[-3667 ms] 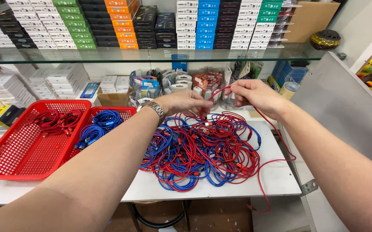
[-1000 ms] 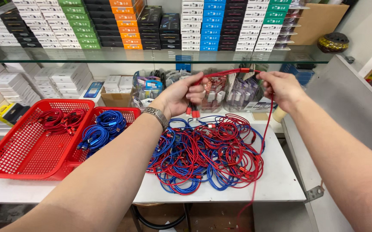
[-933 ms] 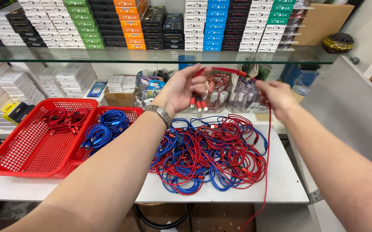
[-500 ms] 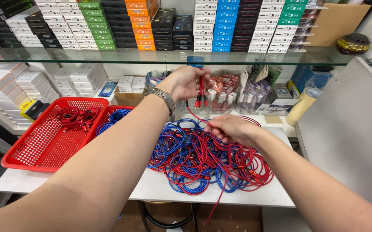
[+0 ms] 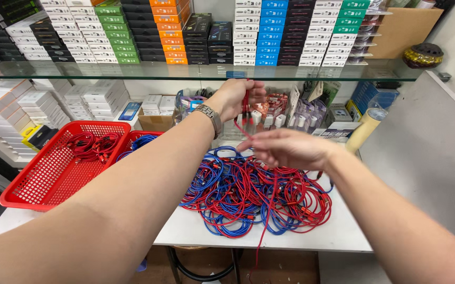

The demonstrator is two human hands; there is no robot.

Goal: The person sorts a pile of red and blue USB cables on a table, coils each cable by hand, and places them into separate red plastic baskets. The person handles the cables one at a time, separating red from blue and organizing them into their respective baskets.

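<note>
Compared with a moment earlier, the right hand (image 5: 290, 149) sits higher in mid-frame, above the heap, while the left hand (image 5: 236, 97) stays raised at upper centre. The left hand's fingers are curled shut around a red cable (image 5: 246, 108), folded into a short bundle; one strand runs down to the right hand, whose fingers appear pinched on it, though motion blur leaves that unsure. The thin, glossy cable trails on past the white table (image 5: 338, 239) edge. Below lies one tangled pile of red and blue cables (image 5: 253, 197). Two red plastic baskets (image 5: 43, 173) at left hold coiled red and blue cables.
</note>
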